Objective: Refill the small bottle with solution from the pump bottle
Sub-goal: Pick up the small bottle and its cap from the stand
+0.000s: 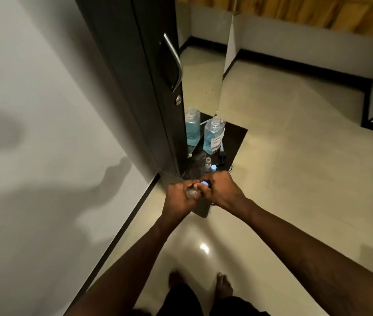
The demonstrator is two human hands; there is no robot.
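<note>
My left hand [179, 197] grips a small clear bottle [191, 192] held on its side over the near end of a dark low shelf [238, 137]. My right hand [220, 190] pinches the bottle's blue cap [204, 184] at its mouth. The big bottle of blue solution [213, 135] stands upright farther back on the shelf, with a white label and no pump on its neck. The black pump head [222, 155] lies on the shelf beside it. Another small clear bottle [208, 164] stands open, with a blue cap [213, 167] next to it.
A mirror panel [200, 87] behind the shelf reflects the big bottle. A dark door with a metal handle [173, 62] stands to the left, a white wall beyond it. Glossy beige floor tiles [294, 179] spread to the right. My bare feet [224, 286] show below.
</note>
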